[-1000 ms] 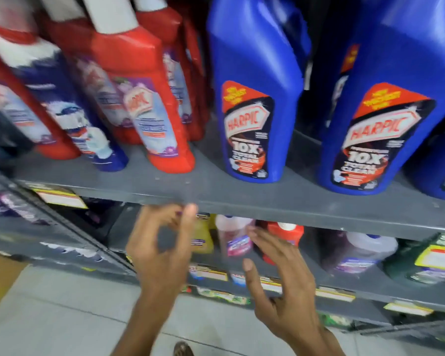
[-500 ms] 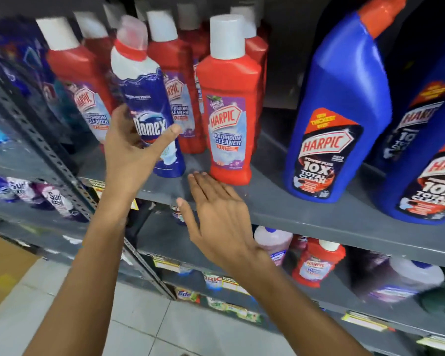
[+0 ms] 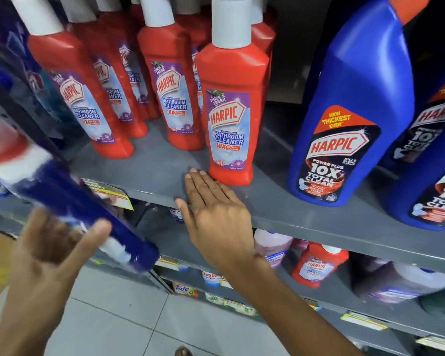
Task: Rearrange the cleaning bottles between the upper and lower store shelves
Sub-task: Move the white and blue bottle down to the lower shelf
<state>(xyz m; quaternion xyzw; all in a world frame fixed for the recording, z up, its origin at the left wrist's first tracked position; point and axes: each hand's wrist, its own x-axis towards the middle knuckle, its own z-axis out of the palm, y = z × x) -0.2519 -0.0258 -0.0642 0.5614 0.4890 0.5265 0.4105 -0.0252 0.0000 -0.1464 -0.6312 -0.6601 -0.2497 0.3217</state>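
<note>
My left hand [image 3: 54, 242] grips a dark blue Domex bottle [image 3: 70, 201] with a white shoulder and red cap. The bottle is blurred, tilted with its cap up to the left, and held off the shelf. My right hand [image 3: 213, 214] lies flat and open on the front lip of the upper grey shelf [image 3: 306, 214], fingertips touching the base of a red Harpic bathroom cleaner bottle [image 3: 229, 119]. More red Harpic bottles [image 3: 170, 80] stand behind and to the left. Big blue Harpic bottles [image 3: 350, 119] stand to the right.
The lower shelf [image 3: 344, 296] holds a small red Harpic bottle [image 3: 316, 265], a pink bottle [image 3: 272, 247] and a white-capped jug [image 3: 409, 281]. Price tags [image 3: 108, 194] hang on the shelf edges. Pale floor tiles [image 3: 113, 325] lie below.
My left hand has pulled the Domex bottle off the upper shelf, down and to the left, tipping it. My right hand stays on the shelf edge.
</note>
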